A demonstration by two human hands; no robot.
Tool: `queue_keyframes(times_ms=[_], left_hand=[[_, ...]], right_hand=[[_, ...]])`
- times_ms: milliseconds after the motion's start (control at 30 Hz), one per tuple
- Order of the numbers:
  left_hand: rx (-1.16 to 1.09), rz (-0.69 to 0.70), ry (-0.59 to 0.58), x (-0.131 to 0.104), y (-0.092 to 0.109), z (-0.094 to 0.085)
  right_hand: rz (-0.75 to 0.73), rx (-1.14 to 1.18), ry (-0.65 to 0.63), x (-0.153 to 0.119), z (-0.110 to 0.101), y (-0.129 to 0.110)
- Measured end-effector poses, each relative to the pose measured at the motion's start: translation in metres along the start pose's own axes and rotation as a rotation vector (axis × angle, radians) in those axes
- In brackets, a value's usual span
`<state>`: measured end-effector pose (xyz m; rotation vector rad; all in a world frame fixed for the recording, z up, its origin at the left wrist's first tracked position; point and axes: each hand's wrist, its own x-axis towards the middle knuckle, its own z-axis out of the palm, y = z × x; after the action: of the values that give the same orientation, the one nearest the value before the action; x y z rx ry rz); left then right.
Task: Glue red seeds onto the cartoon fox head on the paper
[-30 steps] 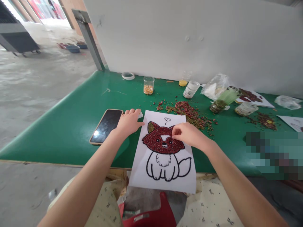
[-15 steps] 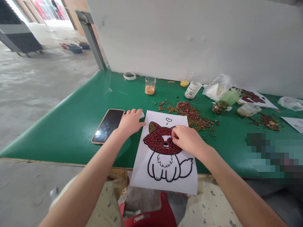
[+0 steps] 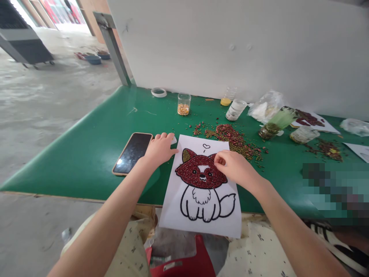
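Observation:
White paper (image 3: 173,207) with a black-outlined cartoon animal lies on the green table, its lower part past the front edge. Red beans cover the animal's head, and green ones fill part of its left ear; the body and tail are bare paper. My right hand (image 3: 230,163) is over the right side of the head, thumb and fingertips pinched; anything between them is too small to see. Fingers spread, my left hand (image 3: 161,148) rests on the table between the phone (image 3: 132,154) and the paper's left edge. Mixed red and green beans (image 3: 233,138) lie behind the paper.
Toward the back stand a cup of corn kernels (image 3: 183,104), a clear cup (image 3: 236,110) and a ring (image 3: 158,92). Farther right are a tipped green container (image 3: 276,123), another cup (image 3: 304,134), plastic bags and papers. A white wall (image 3: 230,50) rises behind the table.
My right hand has shifted slightly right and up, uncovering more of the animal's right eye and cheek. My left hand keeps its place. A striped shoe now shows at the lower right.

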<state>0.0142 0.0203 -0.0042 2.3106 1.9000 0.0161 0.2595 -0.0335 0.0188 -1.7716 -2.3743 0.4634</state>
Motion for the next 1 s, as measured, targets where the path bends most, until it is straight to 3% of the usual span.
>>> queue_keyframes(times_ms=[267, 833, 1000], left_hand=[[0.011, 0.007, 0.013, -0.001, 0.0, 0.0], [0.011, 0.006, 0.009, -0.002, 0.002, -0.001], [0.021, 0.009, 0.01, -0.002, 0.002, -0.002]], right_hand=[[0.042, 0.15, -0.091, 0.001, 0.005, 0.0], [-0.023, 0.219, -0.043, 0.004, 0.013, 0.008], [-0.025, 0.119, -0.049, 0.002, 0.011, 0.003]])
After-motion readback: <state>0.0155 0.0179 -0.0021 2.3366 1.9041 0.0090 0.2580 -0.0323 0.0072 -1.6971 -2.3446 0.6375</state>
